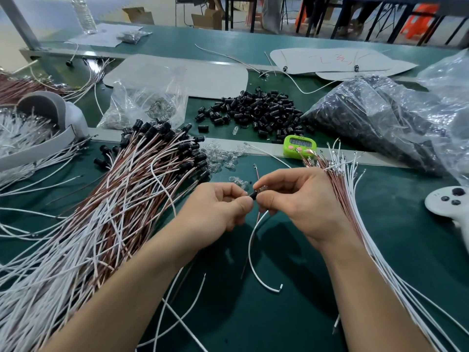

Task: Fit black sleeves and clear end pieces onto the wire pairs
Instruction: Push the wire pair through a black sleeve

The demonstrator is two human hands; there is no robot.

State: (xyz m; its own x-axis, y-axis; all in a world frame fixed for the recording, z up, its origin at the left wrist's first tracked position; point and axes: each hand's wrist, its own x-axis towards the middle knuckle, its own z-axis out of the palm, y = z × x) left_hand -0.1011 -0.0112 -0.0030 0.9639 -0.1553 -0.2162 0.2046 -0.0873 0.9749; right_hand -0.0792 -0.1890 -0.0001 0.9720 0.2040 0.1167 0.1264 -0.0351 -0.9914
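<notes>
Both hands work above the middle of the green-matted table (291,326), toward its near edge. The left hand (218,209) has curled fingers, with thumb and forefinger pinching a small black tubular plastic sleeve (252,195). The right hand (302,204) pinches at the sleeve's other end, on what looks like a small clear plastic end piece (262,188). Fingertips hide the joint, so whether it is seated cannot be told. A thin white insulated wire (249,247) and a thin brown wire (245,260) hang from the grip, their free ends lying on the table.

- **Dropped part:** the clear piece is tiny and smooth. A slack pinch would likely drop it among the scattered loose clear end pieces (223,156) just beyond the hands.
- **Bent terminal:** pushing at an angle could bend a wire's metal terminal or seat only one wire of the pair.
- **Wire pulling out:** the dangling wires are unsupported, so a snag on the big pile of finished brown-and-white wire pairs (142,189) at the left edge could pull one back out of the sleeve.
- **Mixed stock:** the bundle of unfitted wires (340,184) lies touching the right wrist. An elbow shift could drag strands across and mix done and undone stock.
</notes>
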